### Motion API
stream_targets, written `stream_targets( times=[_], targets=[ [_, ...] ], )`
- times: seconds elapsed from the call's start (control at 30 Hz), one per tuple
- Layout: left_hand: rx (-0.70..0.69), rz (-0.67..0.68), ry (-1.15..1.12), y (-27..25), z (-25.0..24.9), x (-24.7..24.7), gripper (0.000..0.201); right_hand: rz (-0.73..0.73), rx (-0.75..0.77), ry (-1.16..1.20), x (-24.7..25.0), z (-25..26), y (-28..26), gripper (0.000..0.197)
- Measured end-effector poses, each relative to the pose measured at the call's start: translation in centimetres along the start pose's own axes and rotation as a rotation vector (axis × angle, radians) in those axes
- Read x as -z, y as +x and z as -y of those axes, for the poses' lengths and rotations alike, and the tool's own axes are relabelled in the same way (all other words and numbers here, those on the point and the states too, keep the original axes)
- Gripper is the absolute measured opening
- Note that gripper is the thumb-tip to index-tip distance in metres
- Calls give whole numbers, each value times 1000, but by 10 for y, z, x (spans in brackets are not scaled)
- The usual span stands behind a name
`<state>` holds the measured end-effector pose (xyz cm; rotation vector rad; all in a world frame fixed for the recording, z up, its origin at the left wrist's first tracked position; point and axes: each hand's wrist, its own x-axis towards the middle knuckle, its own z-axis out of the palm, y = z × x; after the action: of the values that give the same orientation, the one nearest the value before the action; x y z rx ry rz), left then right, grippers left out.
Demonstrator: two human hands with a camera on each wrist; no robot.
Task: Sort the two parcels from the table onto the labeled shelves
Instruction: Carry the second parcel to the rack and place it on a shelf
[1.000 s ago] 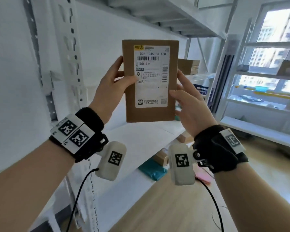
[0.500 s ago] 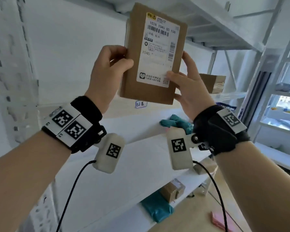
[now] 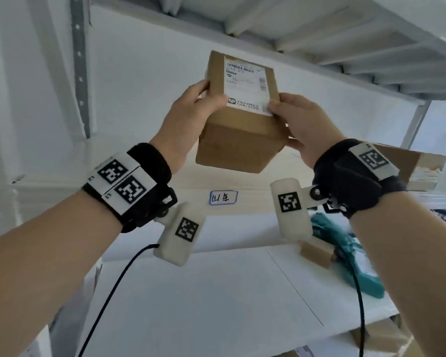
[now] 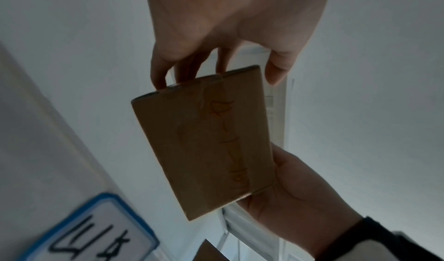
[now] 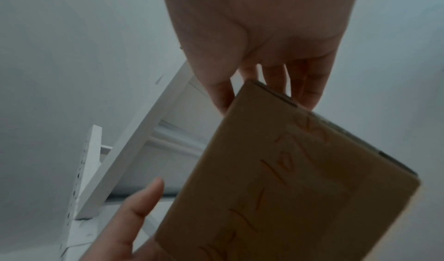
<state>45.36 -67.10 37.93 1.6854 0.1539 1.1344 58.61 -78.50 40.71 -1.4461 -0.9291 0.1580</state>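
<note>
Box raised toward the tagged shelf.
Left hand and right hand fingers pinch its sides; level it, slide in above the tag.

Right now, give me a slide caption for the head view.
Both hands lift a labeled cardboard parcel toward the tagged shelf.

bright head view, dim wrist views

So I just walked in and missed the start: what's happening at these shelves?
A person is sorting parcels. Their left hand and right hand grip a brown cardboard parcel by its sides, shipping label up, raised above the white shelf that carries a handwritten tag. It is not set down yet. A teal bag lies on the shelf below.
</note>
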Motion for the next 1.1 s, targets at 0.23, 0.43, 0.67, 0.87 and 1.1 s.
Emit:
stream_targets(
  times=[0.23, 0.43, 0.67, 0.87, 1.1],
  targets=[
    [136, -154, 158, 11, 10, -11, 31, 253, -84, -26, -9, -20, 41, 30],
    [191, -177, 245, 25, 25, -12, 33, 249, -137, -73, -13, -32, 62, 32],
    [337, -191, 270, 33, 44, -3, 27, 284, -208, -149, -23, -43, 78, 34],
    [399, -208, 287, 36, 42, -5, 45, 329, -232, -166, -22, -46, 82, 29],
    [456, -271, 266, 34, 41, -13, 30, 382, -250, -164, -18, -48, 79, 35]
  ],
)
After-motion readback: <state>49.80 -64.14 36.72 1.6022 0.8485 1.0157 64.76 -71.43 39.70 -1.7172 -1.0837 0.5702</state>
